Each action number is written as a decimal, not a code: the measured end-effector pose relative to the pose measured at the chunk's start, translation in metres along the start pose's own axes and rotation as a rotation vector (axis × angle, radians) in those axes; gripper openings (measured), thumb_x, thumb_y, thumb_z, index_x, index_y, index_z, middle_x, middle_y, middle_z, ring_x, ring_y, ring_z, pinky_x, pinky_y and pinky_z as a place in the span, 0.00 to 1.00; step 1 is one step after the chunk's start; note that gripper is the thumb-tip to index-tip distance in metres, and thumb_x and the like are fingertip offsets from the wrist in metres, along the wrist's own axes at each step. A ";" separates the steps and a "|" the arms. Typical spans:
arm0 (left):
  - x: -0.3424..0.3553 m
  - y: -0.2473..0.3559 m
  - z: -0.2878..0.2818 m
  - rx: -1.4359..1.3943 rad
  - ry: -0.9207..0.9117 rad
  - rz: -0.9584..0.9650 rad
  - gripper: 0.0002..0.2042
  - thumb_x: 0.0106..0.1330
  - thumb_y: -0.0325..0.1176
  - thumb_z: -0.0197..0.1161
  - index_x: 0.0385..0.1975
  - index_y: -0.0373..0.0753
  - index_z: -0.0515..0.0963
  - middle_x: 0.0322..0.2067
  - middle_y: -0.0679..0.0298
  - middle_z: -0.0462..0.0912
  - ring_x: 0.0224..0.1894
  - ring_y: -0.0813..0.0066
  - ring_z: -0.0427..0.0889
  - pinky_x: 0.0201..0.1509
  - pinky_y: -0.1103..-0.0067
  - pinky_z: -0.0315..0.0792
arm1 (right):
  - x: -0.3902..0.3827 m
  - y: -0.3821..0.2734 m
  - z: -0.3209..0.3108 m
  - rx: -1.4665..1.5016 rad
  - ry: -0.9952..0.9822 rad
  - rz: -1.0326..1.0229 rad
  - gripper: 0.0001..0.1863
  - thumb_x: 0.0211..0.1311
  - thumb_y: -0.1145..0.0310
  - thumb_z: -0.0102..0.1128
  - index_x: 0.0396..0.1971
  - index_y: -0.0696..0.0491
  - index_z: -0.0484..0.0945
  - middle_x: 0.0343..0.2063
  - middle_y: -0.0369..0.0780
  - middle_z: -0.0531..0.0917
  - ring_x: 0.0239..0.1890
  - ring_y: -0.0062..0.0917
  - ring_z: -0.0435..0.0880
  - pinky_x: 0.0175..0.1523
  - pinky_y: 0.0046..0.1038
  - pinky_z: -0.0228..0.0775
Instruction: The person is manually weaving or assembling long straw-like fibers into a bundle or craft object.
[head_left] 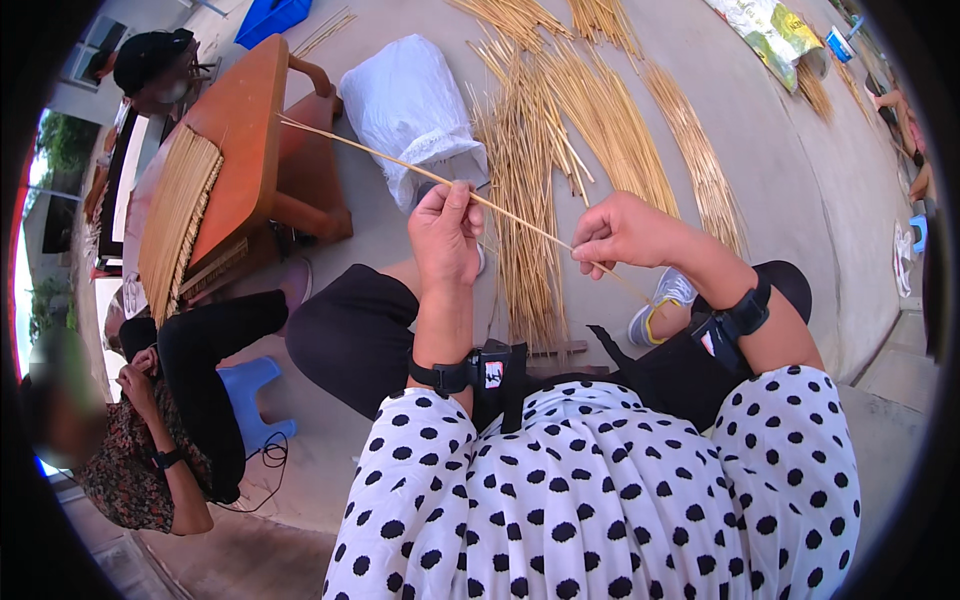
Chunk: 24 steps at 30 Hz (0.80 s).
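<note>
A long, thin, straw-coloured stalk (370,151) slants across in front of me, from upper left down to lower right. My left hand (446,235) is closed around its middle, thumb on top. Farther down toward its lower end, the fingers of my right hand (628,232) pinch it. Beneath my hands, a loose pile of similar stalks (528,270) lies on the floor. More stalks (620,125) spread in rows beyond my right hand. A white woven sack (405,90) lies just past my left hand, its mouth toward me.
To the left stands a brown wooden table (235,130) bearing a row of flat stalks (180,205). A person (150,420) sits beside me on the left, near a blue stool (255,400). Another sack (765,45) and a blue crate (275,18) lie farther off.
</note>
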<state>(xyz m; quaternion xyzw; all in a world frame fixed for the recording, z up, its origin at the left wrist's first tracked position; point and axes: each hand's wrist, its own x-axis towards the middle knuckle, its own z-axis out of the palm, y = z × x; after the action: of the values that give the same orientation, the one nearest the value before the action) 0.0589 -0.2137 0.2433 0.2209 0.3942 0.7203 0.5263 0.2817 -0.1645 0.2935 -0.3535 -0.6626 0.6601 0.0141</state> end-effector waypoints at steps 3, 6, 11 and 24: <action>0.004 0.002 -0.009 -0.019 0.040 0.029 0.06 0.61 0.29 0.58 0.27 0.31 0.75 0.19 0.65 0.74 0.17 0.82 0.69 0.18 0.88 0.62 | -0.002 -0.001 0.001 0.003 -0.029 -0.015 0.06 0.55 0.74 0.56 0.25 0.62 0.77 0.20 0.38 0.80 0.23 0.19 0.80 0.29 0.19 0.73; 0.008 -0.001 -0.007 -0.023 0.014 0.058 0.06 0.61 0.29 0.58 0.27 0.31 0.75 0.20 0.65 0.74 0.17 0.82 0.70 0.18 0.87 0.62 | -0.002 0.004 -0.004 0.032 -0.028 -0.010 0.07 0.55 0.73 0.55 0.25 0.62 0.77 0.19 0.37 0.80 0.22 0.17 0.80 0.29 0.19 0.73; 0.007 -0.008 -0.001 -0.016 0.030 0.051 0.07 0.61 0.29 0.58 0.28 0.32 0.74 0.20 0.65 0.74 0.18 0.81 0.70 0.19 0.87 0.62 | 0.002 0.015 -0.001 0.031 0.095 -0.078 0.09 0.57 0.73 0.53 0.33 0.62 0.75 0.23 0.38 0.80 0.23 0.18 0.80 0.27 0.19 0.72; 0.002 -0.046 0.060 0.140 -0.056 0.078 0.09 0.64 0.32 0.54 0.27 0.33 0.72 0.19 0.64 0.74 0.17 0.83 0.70 0.19 0.88 0.63 | -0.013 0.027 -0.026 -0.040 0.244 -0.178 0.06 0.57 0.76 0.53 0.30 0.63 0.75 0.18 0.40 0.80 0.20 0.19 0.81 0.25 0.19 0.73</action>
<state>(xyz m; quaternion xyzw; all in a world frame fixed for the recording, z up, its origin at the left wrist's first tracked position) 0.1291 -0.1850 0.2417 0.2924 0.4198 0.7045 0.4919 0.3167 -0.1519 0.2788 -0.3712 -0.6977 0.5951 0.1462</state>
